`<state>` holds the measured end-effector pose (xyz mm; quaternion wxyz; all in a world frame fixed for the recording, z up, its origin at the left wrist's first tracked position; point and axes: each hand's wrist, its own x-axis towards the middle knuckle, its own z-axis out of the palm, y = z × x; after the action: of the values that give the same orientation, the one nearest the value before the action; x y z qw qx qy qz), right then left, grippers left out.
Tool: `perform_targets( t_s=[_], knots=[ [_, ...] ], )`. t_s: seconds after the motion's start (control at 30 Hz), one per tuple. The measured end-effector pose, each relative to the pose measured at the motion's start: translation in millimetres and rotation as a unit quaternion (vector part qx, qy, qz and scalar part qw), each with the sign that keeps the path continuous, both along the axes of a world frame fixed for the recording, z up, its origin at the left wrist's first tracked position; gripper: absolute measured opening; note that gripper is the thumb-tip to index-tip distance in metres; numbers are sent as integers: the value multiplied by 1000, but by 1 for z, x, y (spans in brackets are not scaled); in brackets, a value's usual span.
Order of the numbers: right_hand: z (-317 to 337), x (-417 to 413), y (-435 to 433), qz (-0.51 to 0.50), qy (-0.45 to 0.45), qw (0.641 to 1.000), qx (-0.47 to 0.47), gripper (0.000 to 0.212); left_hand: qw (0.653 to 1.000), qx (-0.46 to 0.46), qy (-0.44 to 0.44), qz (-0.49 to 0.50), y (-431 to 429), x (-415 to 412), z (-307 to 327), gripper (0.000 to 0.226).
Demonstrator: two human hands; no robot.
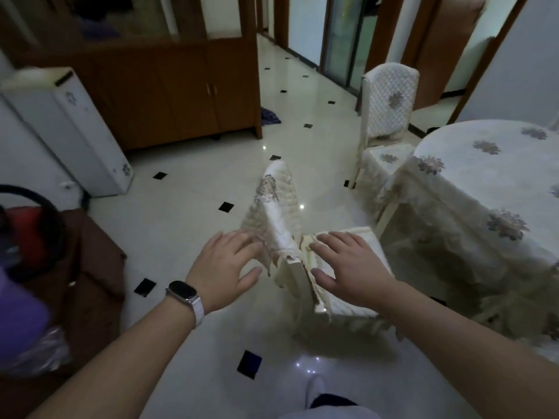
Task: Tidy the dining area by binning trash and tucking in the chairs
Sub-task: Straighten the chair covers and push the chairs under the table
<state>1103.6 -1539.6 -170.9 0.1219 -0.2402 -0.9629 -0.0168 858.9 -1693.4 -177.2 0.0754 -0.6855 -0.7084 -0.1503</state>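
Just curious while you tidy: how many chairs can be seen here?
2. The near chair stands centre foreground, left of the round table; the far chair stands beyond, at the table's edge. Others may hide behind it.

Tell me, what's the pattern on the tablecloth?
The tablecloth is cream lace with purplish flowers dotted over it, clearest in the head view.

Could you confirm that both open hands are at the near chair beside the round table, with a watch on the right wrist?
Not quite: in the head view the watch sits on the left wrist, not the right. The rest stands.
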Motion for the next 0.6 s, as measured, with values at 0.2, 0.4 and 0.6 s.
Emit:
perform_targets(
  t_s=[0.2, 0.4, 0.6],
  knots=[
    [-13, -71, 13, 39, -4, 999, -3, 45, 999, -1, -3, 40, -4, -58, -13, 46],
    [-40, -141, 57, 38, -18, 999, -28, 47, 1000, 5, -6, 8, 48, -120, -29, 43],
    [-56, -195, 114, 11, -8, 998, -60, 49, 999, -28, 3, -43, 124, -186, -29, 45]
  ],
)
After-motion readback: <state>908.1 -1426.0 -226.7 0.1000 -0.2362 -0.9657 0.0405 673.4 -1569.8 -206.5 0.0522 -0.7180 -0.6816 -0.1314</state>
